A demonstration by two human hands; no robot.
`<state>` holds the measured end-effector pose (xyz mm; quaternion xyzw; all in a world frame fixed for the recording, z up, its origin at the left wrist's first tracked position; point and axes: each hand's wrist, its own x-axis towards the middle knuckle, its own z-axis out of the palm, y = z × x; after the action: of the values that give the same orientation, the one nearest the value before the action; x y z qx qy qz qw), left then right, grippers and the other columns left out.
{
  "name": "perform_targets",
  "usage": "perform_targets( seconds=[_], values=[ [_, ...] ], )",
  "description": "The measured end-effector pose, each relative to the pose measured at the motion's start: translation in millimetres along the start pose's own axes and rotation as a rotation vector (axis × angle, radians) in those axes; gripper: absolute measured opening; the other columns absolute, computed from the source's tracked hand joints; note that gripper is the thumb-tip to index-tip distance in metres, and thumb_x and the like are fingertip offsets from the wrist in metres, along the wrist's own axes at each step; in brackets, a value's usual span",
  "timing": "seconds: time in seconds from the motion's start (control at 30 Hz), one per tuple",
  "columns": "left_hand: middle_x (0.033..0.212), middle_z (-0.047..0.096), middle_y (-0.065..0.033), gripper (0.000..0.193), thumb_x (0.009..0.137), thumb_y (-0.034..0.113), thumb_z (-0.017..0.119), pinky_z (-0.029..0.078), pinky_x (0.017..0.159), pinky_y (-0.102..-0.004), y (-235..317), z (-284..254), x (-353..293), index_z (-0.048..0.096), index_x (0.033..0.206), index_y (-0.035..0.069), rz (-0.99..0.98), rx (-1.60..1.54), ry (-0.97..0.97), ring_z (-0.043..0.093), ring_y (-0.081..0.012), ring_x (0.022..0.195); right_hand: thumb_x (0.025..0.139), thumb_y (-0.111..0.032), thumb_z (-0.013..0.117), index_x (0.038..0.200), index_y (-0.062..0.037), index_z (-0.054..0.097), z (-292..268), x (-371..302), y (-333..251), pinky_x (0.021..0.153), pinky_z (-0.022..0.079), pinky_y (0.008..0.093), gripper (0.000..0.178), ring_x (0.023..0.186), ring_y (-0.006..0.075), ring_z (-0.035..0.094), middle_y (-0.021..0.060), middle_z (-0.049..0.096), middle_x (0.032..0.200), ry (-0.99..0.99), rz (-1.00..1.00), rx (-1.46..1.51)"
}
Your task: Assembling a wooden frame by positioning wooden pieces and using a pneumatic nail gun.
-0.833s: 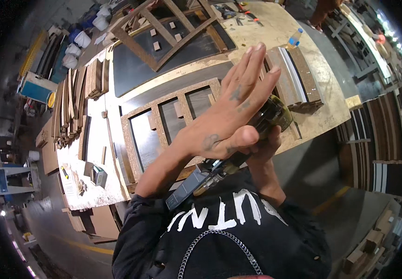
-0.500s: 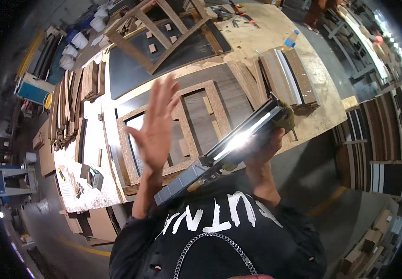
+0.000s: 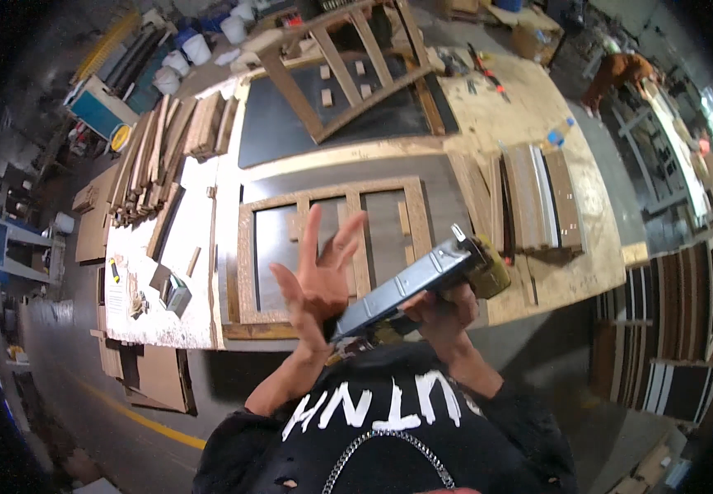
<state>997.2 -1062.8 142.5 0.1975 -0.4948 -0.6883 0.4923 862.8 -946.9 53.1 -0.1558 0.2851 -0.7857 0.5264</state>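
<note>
My right hand (image 3: 448,319) grips a staple gun or nail gun with a long grey magazine (image 3: 406,284), held tilted in front of my chest. The gun's olive-coloured body (image 3: 490,276) is at its upper right end. My left hand (image 3: 327,284) is open with fingers spread, palm beside the magazine's lower left end; whether it touches is unclear. Beyond my hands, a particle-board frame (image 3: 330,196) with crossbars lies on a grey-brown panel (image 3: 290,171) on the worktable, partly hidden by my left hand and the gun.
A second wooden frame (image 3: 373,100) stands over a black panel (image 3: 270,123) at the far side, with small blocks there. Strip stacks (image 3: 154,156) lie left, more (image 3: 529,198) right. A bottle (image 3: 561,132) and red-handled tool (image 3: 488,74) lie beyond. A person (image 3: 620,74) bends far right.
My left hand has come down and right towards the magazine, fingers spreading. The gun has turned, showing the magazine's broad face. My view has shifted, and the bottle now appears lying over.
</note>
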Motion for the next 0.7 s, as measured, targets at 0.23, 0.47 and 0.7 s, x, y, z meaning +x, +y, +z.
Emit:
perform_targets(
  seconds=[0.23, 0.47, 0.7],
  values=[
    [0.129, 0.054, -0.0208, 0.082, 0.096, 0.065, 0.026, 0.032, 0.108, -0.0427, -31.6, -27.9, 0.6, 0.038, 0.142, -0.002, -0.236, 0.100, -0.168, 0.051, -0.0292, 0.121, 0.085, -0.042, 0.063, 0.106, -0.0041, 0.060, -8.6, 12.5, -59.7, 0.056, 0.046, 0.0357, 0.043, 0.057, 0.0201, 0.055, 0.0090, 0.059, 0.077, 0.021, -0.077, -0.067],
    [0.112, 0.066, -0.0130, 0.047, 0.099, 0.035, 0.053, 0.048, 0.089, -0.0314, -66.7, -131.1, -54.3, 0.056, 0.127, -0.002, -0.522, 0.557, 0.190, 0.062, -0.0192, 0.098, 0.086, -0.008, 0.069, 0.097, -0.0021, 0.059, -63.0, 19.8, -159.3, 0.063, 0.049, 0.0304, 0.016, 0.070, 0.0146, 0.057, 0.0035, 0.059, 0.080, 0.454, -0.161, -0.733],
    [0.107, 0.066, -0.0126, 0.049, 0.099, 0.036, 0.053, 0.048, 0.085, -0.0303, -56.1, -159.0, -76.7, 0.056, 0.125, -0.006, -0.512, 0.828, 0.295, 0.062, -0.0191, 0.093, 0.087, -0.017, 0.066, 0.089, 0.0031, 0.059, -135.8, 6.5, -207.8, 0.063, 0.046, 0.0364, 0.021, 0.069, 0.0243, 0.060, 0.0125, 0.063, 0.077, 0.456, 0.102, -1.717]
  ],
)
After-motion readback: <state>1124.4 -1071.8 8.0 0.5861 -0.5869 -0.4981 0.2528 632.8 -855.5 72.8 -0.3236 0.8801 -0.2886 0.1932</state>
